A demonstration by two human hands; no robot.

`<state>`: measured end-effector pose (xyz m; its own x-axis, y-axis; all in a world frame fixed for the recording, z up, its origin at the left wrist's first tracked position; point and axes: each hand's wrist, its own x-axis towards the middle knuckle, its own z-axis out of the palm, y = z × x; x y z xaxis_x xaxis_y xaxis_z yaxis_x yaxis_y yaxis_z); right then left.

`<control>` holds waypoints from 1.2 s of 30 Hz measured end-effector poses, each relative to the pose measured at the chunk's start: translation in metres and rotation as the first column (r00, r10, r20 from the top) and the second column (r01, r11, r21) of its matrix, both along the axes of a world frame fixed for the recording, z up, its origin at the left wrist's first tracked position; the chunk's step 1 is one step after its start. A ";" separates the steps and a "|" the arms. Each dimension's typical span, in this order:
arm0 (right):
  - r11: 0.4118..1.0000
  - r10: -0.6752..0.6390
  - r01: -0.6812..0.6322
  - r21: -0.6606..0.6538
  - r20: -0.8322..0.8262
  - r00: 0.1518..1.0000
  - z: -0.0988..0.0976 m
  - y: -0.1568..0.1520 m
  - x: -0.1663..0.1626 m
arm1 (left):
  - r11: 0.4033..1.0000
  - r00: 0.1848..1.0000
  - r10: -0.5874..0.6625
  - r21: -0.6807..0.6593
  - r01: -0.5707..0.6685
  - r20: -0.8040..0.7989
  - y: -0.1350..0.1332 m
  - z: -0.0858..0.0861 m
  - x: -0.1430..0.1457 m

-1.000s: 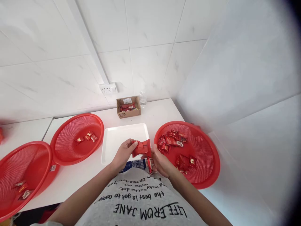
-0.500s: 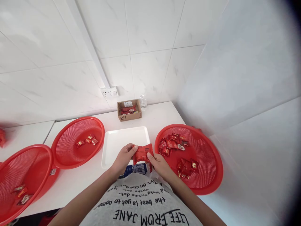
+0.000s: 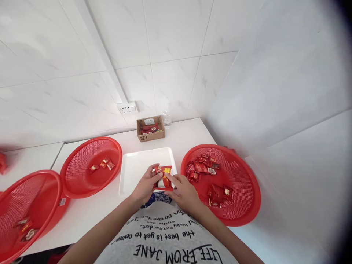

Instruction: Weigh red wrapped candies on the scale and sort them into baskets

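Over the front edge of a white tray (image 3: 132,172), my left hand (image 3: 145,186) pinches the left side of a small red snack packet (image 3: 167,179). The packet's printed face, with yellow lettering and a pale patch, is turned up. My right hand (image 3: 183,191) grips its right side, the index finger lying across the front and the thumb at the lower edge. Below the packet, partly hidden by my hands and shirt, is a blue panel with number keys (image 3: 162,198).
To the right stands a red mesh basket (image 3: 251,190) holding several red packets (image 3: 202,167). Two more red baskets, one farther back (image 3: 79,161) and one nearer (image 3: 52,179), hold a few packets on the left. A cardboard box (image 3: 151,136) and clear plastic container (image 3: 167,119) stand by the wall.
The packet has been turned over, from its plainer red side to the face with yellow lettering. My right hand has shifted slightly left, its index finger now extended over the packet.
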<state>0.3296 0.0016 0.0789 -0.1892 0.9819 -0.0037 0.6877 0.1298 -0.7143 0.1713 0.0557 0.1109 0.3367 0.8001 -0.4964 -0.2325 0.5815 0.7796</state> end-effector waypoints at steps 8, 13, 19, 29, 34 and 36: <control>0.941 -0.295 0.130 -0.311 -0.571 0.766 -0.007 0.002 -0.003 | 0.990 0.993 -0.115 0.086 0.111 0.037 -0.003 0.006 -0.002; 0.932 -0.292 0.098 -0.348 -0.564 0.773 0.000 0.005 -0.003 | 0.964 0.970 -0.241 0.113 0.242 -0.021 -0.010 0.005 0.001; 0.926 -0.322 0.147 -0.347 -0.527 0.787 0.003 0.004 -0.003 | 0.951 0.960 -0.264 0.140 0.276 -0.094 -0.012 0.004 0.001; 0.935 -0.317 0.143 -0.326 -0.582 0.749 0.001 0.003 -0.002 | 0.946 0.956 -0.283 0.138 0.292 -0.083 -0.012 0.008 0.001; 0.932 -0.330 0.145 -0.332 -0.615 0.717 0.001 0.003 -0.004 | 0.942 0.953 -0.292 0.148 0.300 -0.075 -0.012 0.006 0.003; 0.922 -0.353 0.164 -0.352 -0.582 0.733 0.001 0.003 -0.005 | 0.950 0.959 -0.273 0.135 0.280 -0.071 -0.012 0.004 0.002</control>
